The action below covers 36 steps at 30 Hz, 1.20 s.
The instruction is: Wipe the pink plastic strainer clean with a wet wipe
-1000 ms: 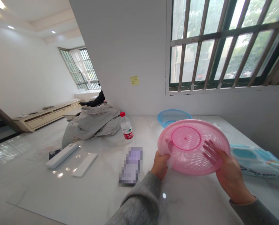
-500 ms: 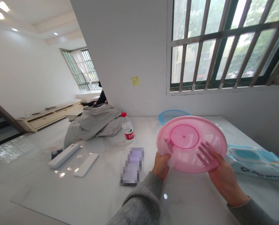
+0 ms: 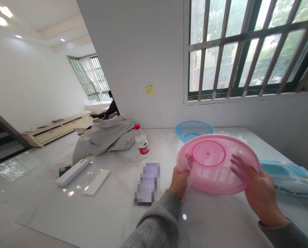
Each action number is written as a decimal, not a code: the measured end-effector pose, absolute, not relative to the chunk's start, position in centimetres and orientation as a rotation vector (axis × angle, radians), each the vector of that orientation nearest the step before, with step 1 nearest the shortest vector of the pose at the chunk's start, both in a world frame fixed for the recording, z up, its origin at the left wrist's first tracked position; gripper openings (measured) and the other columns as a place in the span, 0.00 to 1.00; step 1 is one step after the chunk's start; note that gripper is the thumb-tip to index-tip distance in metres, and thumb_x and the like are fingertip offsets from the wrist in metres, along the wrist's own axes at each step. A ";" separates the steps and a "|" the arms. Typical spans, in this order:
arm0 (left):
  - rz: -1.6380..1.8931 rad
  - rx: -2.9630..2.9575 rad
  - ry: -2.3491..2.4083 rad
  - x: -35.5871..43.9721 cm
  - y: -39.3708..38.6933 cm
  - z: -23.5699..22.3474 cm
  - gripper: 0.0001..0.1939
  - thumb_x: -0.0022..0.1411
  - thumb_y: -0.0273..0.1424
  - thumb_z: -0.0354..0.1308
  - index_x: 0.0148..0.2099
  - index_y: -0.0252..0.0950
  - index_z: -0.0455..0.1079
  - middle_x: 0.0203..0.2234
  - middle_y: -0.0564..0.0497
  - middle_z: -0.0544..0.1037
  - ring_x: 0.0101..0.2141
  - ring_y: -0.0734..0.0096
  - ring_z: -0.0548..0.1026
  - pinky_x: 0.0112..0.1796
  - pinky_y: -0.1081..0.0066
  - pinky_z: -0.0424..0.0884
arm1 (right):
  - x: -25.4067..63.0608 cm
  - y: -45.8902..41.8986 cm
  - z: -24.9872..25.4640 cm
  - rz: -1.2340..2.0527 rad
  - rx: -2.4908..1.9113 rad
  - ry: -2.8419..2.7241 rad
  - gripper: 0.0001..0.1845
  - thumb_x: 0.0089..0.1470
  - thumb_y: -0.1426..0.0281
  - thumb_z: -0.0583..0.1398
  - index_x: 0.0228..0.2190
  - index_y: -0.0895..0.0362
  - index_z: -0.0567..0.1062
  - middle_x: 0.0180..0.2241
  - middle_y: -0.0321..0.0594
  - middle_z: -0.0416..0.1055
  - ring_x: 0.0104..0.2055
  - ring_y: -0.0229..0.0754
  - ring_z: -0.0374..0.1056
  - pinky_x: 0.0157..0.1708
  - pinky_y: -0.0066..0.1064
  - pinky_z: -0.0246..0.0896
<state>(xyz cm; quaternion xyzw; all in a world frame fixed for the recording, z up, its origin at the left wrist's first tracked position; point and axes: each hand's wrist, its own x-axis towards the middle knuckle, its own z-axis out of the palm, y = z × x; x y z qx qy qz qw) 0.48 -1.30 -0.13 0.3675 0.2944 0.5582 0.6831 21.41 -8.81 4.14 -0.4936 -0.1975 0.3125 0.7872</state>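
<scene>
Left fingers (image 3: 185, 174) pinch the pink mesh basket's (image 3: 221, 175) rim; right fingers, spread behind it, might slip, tipping it.

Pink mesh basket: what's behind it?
Through the pink mesh basket, fingers of the left hand and right hand show. Farther back sits a blue basket, its lower right covered; whatever lies there can't be told.
</scene>
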 end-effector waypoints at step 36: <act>1.232 0.833 0.615 0.2 -1.2 0.0 0.32 0.40 0.19 0.64 0.52 0.32 0.82 0.43 0.43 0.87 0.51 0.42 0.80 0.58 0.48 0.71 | 21.3 -8.8 4.2 0.717 -1.041 -0.423 0.19 0.50 0.63 0.73 0.44 0.54 0.85 0.55 0.48 0.81 0.63 0.61 0.73 0.67 0.58 0.63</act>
